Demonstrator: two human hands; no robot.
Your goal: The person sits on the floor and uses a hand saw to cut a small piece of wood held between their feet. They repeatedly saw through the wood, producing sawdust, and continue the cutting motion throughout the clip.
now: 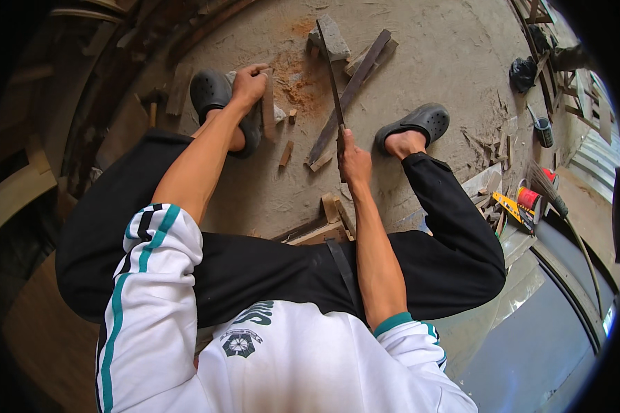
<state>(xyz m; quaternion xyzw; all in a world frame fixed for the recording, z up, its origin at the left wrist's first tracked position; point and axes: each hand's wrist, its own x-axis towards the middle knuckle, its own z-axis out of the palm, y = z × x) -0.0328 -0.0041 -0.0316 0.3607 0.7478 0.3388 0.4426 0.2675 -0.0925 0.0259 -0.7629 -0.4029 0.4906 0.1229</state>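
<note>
My right hand [355,164] is closed round the handle of a long, narrow dark blade [332,79]. The blade points away from me, its far end over a grey concrete block [332,40]. Whether it has teeth cannot be made out. My left hand [249,85], fingers bent, grips the far end of a short flat piece of wood [269,110] beside my left shoe [213,93]. Between the blade and my right shoe, a dark wooden strip [351,93] lies slantwise, its far end by another wood piece [386,58].
Reddish dust [300,86] and small wood offcuts [286,153] lie on the ground. A hammer [153,110] rests at the left. On the right are a black bag [523,74], a dark cup [544,131], a red can [528,198], a yellow-handled saw [508,206] and a broom [548,189].
</note>
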